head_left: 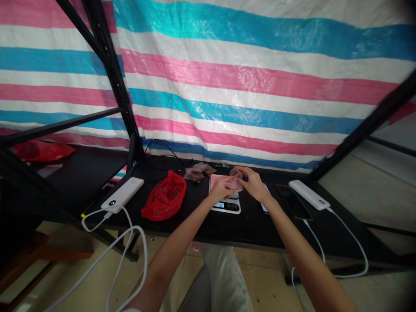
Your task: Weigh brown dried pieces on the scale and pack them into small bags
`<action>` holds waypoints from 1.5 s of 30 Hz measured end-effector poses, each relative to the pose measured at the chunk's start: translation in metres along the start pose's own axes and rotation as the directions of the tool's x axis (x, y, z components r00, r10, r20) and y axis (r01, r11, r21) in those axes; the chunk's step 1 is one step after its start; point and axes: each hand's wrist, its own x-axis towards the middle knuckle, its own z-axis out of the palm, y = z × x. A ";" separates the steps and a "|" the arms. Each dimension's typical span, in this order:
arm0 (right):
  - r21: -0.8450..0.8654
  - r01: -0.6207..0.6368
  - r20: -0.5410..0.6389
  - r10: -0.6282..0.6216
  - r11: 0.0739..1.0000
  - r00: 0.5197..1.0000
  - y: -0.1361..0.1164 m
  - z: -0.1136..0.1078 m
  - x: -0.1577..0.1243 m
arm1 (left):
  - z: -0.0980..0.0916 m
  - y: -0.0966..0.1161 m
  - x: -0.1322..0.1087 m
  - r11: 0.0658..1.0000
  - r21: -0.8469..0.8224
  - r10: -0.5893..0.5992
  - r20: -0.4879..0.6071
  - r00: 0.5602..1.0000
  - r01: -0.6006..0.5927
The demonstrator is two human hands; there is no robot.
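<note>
Above a white digital kitchen scale [215,208] with a lit display, both hands meet. My left hand [220,190] is closed on a small clear plastic bag [232,184]. With its fingers bent round it, my right hand [253,182] grips a small clear cup [235,173], which is tilted by the bag's mouth. Brownish bits show inside the cup; they are too small to name. To the left lies an open red plastic bag [165,197] with small brownish pieces in it. Several filled clear bags [199,172] lie behind the scale.
A white power bank [123,193] with a cable lies on the left, another white power bank [308,194] on the right. Beside the latter is a dark phone [294,202]; a second phone [264,208] lies partly under my right forearm. Black frame posts [112,73] flank the black table [191,221].
</note>
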 end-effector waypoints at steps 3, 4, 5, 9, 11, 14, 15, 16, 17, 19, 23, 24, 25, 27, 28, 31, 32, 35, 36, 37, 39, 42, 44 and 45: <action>0.045 -0.056 -0.053 0.059 0.997 0.997 0.011 -0.004 -0.006 | 0.009 -0.007 -0.002 0.995 0.088 0.031 0.060 0.998 -0.036; 0.057 -0.075 -0.071 0.079 0.996 0.994 0.015 -0.006 -0.008 | 0.012 -0.007 -0.002 0.986 0.159 0.040 0.084 0.996 -0.053; 0.069 -0.092 -0.086 0.098 0.993 0.991 0.019 -0.008 -0.011 | 0.015 -0.008 -0.002 0.968 0.239 0.044 0.106 0.993 -0.069; 0.123 -0.150 -0.123 0.165 0.981 0.979 0.035 -0.018 -0.022 | 0.030 -0.003 0.001 0.857 0.498 0.035 0.201 0.979 -0.133; 0.160 -0.177 -0.125 0.198 0.971 0.972 0.042 -0.021 -0.029 | 0.036 -0.001 0.004 0.831 0.542 0.000 0.226 0.974 -0.126; 0.186 -0.191 -0.113 0.214 0.964 0.970 0.049 -0.023 -0.038 | 0.038 -0.001 0.006 0.862 0.501 -0.032 0.210 0.977 -0.080; 0.180 -0.189 -0.107 0.210 0.965 0.972 0.050 -0.023 -0.040 | 0.037 -0.001 0.006 0.885 0.460 -0.027 0.202 0.979 -0.070; 0.169 -0.185 -0.103 0.204 0.968 0.974 0.051 -0.024 -0.042 | 0.035 -0.002 0.006 0.912 0.406 -0.016 0.194 0.981 -0.065; 0.157 -0.178 -0.096 0.194 0.971 0.976 0.051 -0.024 -0.044 | 0.033 -0.002 0.006 0.939 0.338 -0.002 0.186 0.982 -0.062; 0.134 -0.160 -0.075 0.171 0.978 0.982 0.049 -0.024 -0.045 | 0.028 -0.002 0.006 0.984 0.172 0.011 0.176 0.984 -0.042; 0.077 -0.096 -0.022 0.098 0.992 0.995 0.038 -0.024 -0.038 | 0.016 0.004 0.006 0.991 -0.110 -0.063 0.152 0.986 0.080; 0.056 -0.069 -0.010 0.070 0.996 0.998 0.034 -0.024 -0.035 | 0.012 0.006 0.007 0.983 -0.146 -0.087 0.147 0.985 0.108; 0.033 -0.036 0.005 0.036 0.999 0.999 0.030 -0.025 -0.031 | 0.009 0.008 0.008 0.978 -0.164 -0.102 0.143 0.984 0.125; -0.019 0.040 0.036 -0.039 0.999 0.999 0.019 -0.027 -0.022 | 0.001 0.012 0.011 0.978 -0.163 -0.105 0.137 0.985 0.127; -0.046 0.081 0.056 -0.079 0.996 0.995 0.014 -0.029 -0.017 | -0.003 0.014 0.013 0.981 -0.154 -0.096 0.132 0.987 0.117; -0.128 0.193 0.134 -0.176 0.973 0.975 -0.005 -0.033 -0.004 | -0.013 0.018 0.018 0.989 -0.119 -0.072 0.108 0.992 0.084; -0.157 0.220 0.161 -0.195 0.963 0.968 -0.010 -0.035 0.000 | -0.016 0.019 0.019 0.990 -0.115 -0.068 0.102 0.992 0.079; -0.249 0.278 0.232 -0.221 0.928 0.947 -0.024 -0.036 0.009 | -0.023 0.020 0.021 0.990 -0.119 -0.061 0.099 0.993 0.072; -0.281 0.296 0.252 -0.228 0.913 0.941 -0.027 -0.036 0.012 | -0.025 0.019 0.021 0.990 -0.124 -0.056 0.099 0.993 0.068; -0.313 0.315 0.270 -0.234 0.896 0.934 -0.030 -0.036 0.014 | -0.026 0.019 0.022 0.990 -0.124 -0.049 0.099 0.994 0.061; -0.372 0.357 0.309 -0.248 0.857 0.918 -0.035 -0.035 0.018 | -0.029 0.018 0.022 0.992 -0.114 -0.036 0.093 0.995 0.046; -0.451 0.410 0.350 -0.266 0.793 0.898 -0.042 -0.034 0.021 | -0.032 0.017 0.023 0.996 -0.079 -0.033 0.077 0.997 0.039; -0.506 0.442 0.362 -0.282 0.741 0.888 -0.047 -0.032 0.022 | -0.034 0.017 0.024 0.998 -0.053 -0.031 0.072 0.997 0.035; -0.534 0.457 0.366 -0.293 0.712 0.884 -0.049 -0.031 0.022 | -0.034 0.017 0.023 0.998 -0.044 -0.029 0.072 0.997 0.033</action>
